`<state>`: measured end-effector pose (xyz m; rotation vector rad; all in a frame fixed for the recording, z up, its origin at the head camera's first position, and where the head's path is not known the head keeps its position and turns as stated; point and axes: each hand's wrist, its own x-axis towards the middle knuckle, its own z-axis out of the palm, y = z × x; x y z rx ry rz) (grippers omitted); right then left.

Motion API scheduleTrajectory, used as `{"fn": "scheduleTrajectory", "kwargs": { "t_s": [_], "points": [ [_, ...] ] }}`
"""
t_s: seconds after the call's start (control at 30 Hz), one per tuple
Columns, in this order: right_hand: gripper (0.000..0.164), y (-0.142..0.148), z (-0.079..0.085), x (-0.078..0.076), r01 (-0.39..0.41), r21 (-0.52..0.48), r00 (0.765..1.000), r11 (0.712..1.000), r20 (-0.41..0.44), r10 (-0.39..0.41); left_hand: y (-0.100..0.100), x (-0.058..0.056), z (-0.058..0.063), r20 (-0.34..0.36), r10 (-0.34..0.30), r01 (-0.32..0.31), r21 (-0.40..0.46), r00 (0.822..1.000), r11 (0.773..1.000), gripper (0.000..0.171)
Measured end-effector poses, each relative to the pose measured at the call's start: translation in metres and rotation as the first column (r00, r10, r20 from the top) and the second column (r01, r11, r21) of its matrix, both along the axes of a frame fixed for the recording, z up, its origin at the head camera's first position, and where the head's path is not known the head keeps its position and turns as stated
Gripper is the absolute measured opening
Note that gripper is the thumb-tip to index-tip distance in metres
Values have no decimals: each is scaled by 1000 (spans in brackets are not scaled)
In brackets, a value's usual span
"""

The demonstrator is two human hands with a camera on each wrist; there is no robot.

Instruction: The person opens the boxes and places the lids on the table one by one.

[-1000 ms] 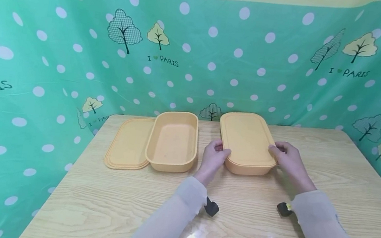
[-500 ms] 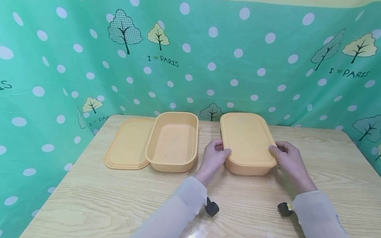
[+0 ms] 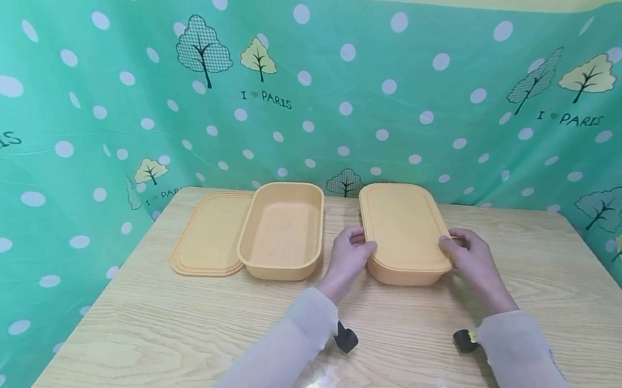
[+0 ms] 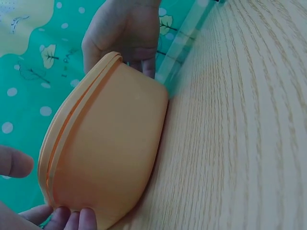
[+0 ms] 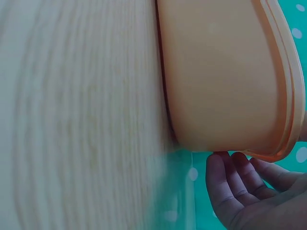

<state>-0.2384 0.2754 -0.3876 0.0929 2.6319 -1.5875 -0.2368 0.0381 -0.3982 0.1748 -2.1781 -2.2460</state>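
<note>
A pale orange lidded food container (image 3: 402, 227) sits on the table at the back, right of centre. My left hand (image 3: 348, 262) holds its near left side, thumb at the lid (image 3: 399, 223) edge and fingertips against the wall (image 4: 103, 143) below the rim. Opposite it, my right hand (image 3: 471, 263) grips the right side, thumb on the lid edge; the right wrist view shows its curled fingers (image 5: 235, 177) at the container's side. The lid lies over the rim, with a narrow seam beneath its edge in the left wrist view.
An uncovered container (image 3: 282, 226) of the same colour stands left of the hands. Another flat lid (image 3: 212, 233) lies beside it, partly hidden by its side. A green dotted curtain (image 3: 316, 75) hangs behind the wooden table (image 3: 177, 341).
</note>
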Motion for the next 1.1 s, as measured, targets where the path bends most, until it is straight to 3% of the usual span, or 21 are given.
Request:
{"fn": "scheduleTrajectory", "kwargs": {
  "t_s": [0.37,1.1],
  "points": [
    [65,-1,2,2,59,-2,996,998,-61,-59,-1,-1,1,24,-8,8,10,1000,1000,46],
    [53,-6,3,4,38,17,994,999,-105,-36,-2,-2,3,7,-21,21,9,1000,1000,48]
  ]
}}
